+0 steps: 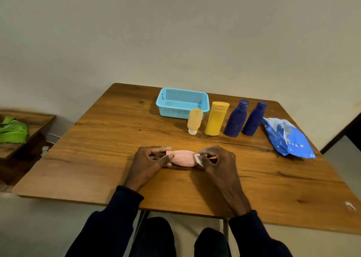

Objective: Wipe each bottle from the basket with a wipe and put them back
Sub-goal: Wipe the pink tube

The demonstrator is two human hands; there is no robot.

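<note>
The blue basket (166, 100) sits toward the far side of the wooden tabletop (97, 159), and everything else is easiest placed from it. At its near right corner stands a small tan bottle (194, 123), turned upside down on its pale cap; whether it touches the basket's wall I cannot tell. Just to the right of the basket a yellow bottle (215, 120) stands upright. Further right of the basket stand two dark blue bottles, the first (236, 120) close beside the second (254, 120), both upright. Furthest right of the basket lies a blue wipes pack (287, 139), flat on the wood with its top crumpled.

Well in front of the basket, on the seated person's side, a pink bottle (183, 158) lies on its side across the tabletop, between the two hands. The left hand (150, 159) has its grip closed round the bottle's left end, fingers curled over the top and thumb coming in from the near side. The right hand (216, 161) is at the opposite end, its grip pinched on a white wipe (199, 159) that is bunched against the bottle's right end. Both wrists come out of dark sleeves and cross the near edge of the tabletop.

Far to the left of the basket, off the tabletop and lower down, a wooden shelf (39, 124) carries a green cloth (12, 131)
</note>
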